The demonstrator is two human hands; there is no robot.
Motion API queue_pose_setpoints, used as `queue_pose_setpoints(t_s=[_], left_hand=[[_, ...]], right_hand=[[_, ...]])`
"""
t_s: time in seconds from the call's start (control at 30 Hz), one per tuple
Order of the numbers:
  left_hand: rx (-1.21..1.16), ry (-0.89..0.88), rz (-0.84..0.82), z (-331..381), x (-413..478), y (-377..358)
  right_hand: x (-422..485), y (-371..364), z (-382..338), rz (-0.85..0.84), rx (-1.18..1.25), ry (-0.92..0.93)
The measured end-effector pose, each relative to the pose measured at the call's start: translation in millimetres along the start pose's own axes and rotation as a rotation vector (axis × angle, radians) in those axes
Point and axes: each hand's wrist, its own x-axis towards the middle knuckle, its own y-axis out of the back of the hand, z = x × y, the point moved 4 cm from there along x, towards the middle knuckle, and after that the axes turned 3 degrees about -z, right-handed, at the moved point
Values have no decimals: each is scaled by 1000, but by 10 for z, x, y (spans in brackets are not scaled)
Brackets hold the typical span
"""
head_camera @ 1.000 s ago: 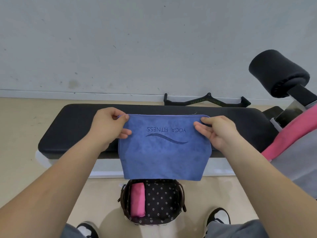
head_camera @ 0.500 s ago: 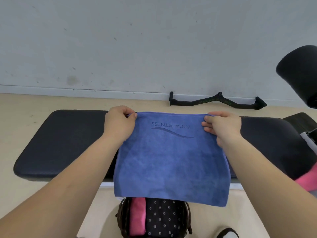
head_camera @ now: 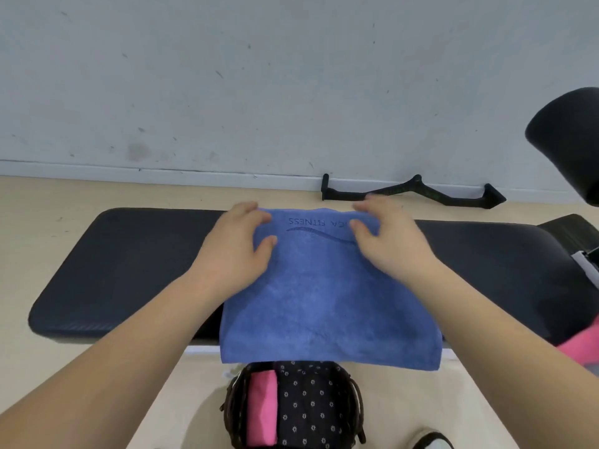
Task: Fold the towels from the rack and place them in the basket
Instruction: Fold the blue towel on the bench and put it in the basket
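A blue towel (head_camera: 327, 303) printed "YOGA FITNESS" lies across the black padded bench (head_camera: 129, 260), and its near edge hangs over the bench's front. My left hand (head_camera: 236, 251) rests flat on the towel's far left corner with its fingers spread. My right hand (head_camera: 389, 241) lies on the far right part, fingers apart and slightly blurred. On the floor below the hanging edge stands a dark wicker basket (head_camera: 356, 396) with a dotted liner. A folded pink towel (head_camera: 262, 406) stands at its left side.
A black cable-handle bar (head_camera: 411, 192) lies on the floor by the grey wall. A black foam roller pad (head_camera: 567, 134) juts in at the upper right. Pink cloth (head_camera: 580, 348) shows at the right edge. A shoe (head_camera: 431, 442) is at the bottom right.
The towel went from held up by its top corners to laid on the bench. Both hands let go of the corners and now lie flat on it.
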Motion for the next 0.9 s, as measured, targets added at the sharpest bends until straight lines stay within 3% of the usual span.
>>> queue_pose_setpoints(t_s=[0.1, 0.17, 0.3, 0.43, 0.53, 0.67, 0.77, 0.9], left_hand=[[164, -92, -245, 77, -317, -200], [348, -114, -361, 59, -459, -366], [428, -116, -295, 97, -552, -388], [341, -374, -167, 387, -912, -391], [414, -267, -234, 497, -1155, -570], [695, -196, -245, 475, -1239, -728], [611, -226, -234, 496, -1224, -690], [404, -345, -63, 609, -1271, -511]], right_hand=[[-375, -359, -167, -312, -329, 27], [-607, -587, -136, -420, -450, 22], [-729, -536, -156, -257, -315, 67], [-890, -375, -353, -211, -395, 180], [-1128, -348, -526, -229, -583, 126], [-1375, -341, -662, -270, -699, 111], [-1477, -386, -618, -334, -716, 152], [-1500, -456, -516, -300, -760, 229]])
